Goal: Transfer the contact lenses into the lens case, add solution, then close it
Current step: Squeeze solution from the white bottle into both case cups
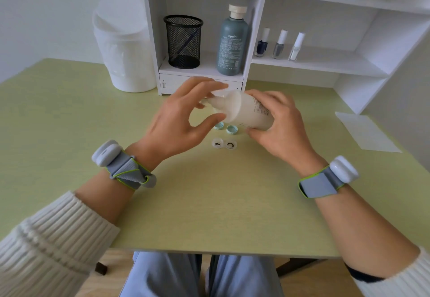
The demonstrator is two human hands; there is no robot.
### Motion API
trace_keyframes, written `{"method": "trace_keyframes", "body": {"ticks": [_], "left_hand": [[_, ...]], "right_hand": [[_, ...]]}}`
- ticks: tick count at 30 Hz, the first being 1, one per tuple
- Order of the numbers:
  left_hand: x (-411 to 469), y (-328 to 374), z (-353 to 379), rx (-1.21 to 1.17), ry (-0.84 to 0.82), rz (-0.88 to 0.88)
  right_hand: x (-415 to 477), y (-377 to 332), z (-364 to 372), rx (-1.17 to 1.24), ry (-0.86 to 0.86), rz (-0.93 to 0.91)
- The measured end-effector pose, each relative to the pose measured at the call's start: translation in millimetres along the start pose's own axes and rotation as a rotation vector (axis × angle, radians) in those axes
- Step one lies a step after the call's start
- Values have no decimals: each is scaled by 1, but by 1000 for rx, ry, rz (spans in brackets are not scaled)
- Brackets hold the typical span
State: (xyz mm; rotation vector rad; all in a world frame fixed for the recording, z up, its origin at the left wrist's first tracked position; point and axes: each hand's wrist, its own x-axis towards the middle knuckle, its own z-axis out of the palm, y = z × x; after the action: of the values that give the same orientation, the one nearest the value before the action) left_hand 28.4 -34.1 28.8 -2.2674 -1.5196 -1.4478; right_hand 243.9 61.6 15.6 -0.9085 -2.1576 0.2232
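A white solution bottle [252, 110] is held on its side above the green table [209, 192], nozzle pointing left. My right hand [281, 124] grips the bottle's body. My left hand [176, 122] has thumb and fingers curled round the translucent cap [229, 104] at the nozzle end; motion blur hides whether the cap sits on or off. Below the hands lies the open white lens case [224, 144], a dark lens in each of its two wells. Two teal screw lids [232, 129] rest just behind the case, one partly hidden by my left thumb.
A white shelf unit [200, 73] stands at the back with a black mesh cup [183, 41], a grey-green bottle [231, 41] and three nail polish bottles [279, 43]. A white lidded bin [123, 48] is back left. A white sheet [365, 131] lies at the right.
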Motion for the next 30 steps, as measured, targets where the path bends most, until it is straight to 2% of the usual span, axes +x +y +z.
{"method": "trace_keyframes", "body": {"ticks": [3, 19, 26, 30], "left_hand": [[1, -1, 4, 27, 15, 66], [-1, 2, 5, 32, 107, -81], [-2, 2, 8, -1, 171, -232], [-5, -4, 10, -7, 125, -290]], "right_hand": [[-1, 1, 1, -6, -8, -6], [1, -2, -3, 15, -128, -60], [1, 6, -5, -11, -88, -95], [1, 9, -11, -44, -56, -120]]}}
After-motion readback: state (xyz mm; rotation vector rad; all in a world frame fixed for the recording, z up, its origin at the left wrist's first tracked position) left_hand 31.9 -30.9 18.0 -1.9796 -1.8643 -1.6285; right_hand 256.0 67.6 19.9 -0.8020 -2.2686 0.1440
